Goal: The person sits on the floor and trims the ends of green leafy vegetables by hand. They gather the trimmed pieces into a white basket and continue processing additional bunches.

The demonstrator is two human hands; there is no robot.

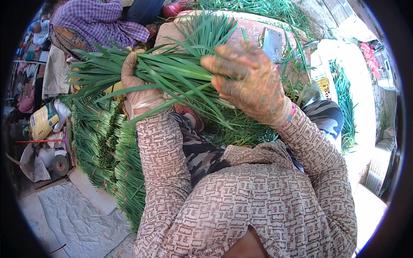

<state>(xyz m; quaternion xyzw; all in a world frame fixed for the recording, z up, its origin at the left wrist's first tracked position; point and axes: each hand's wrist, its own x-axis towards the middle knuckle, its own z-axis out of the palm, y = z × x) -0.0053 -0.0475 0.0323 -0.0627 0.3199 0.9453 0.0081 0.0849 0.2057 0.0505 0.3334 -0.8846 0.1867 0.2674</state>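
My left hand (140,88), in a stained thin glove, grips a loose bunch of long green garlic chives (176,66). The leaf tips fan out to the left, and several leaves droop towards my lap. My right hand (253,79), in a dirt-covered glove, is over the right end of the bunch. It is blurred, with some fingers spread, and it hides the stem ends; whether it pinches any is unclear. Behind the bunch, another pile of chives (211,32) lies on a worn board (166,34). A broad cleaver-like blade (272,43) rests there too.
Banded chive bundles (106,138) are stacked at my left. Loose leaves (238,127) litter the ground between my knees. A white container (363,106) with chives stands at right. A person in a checked shirt (87,22) sits at upper left. A plastic sheet (84,216) lies at lower left.
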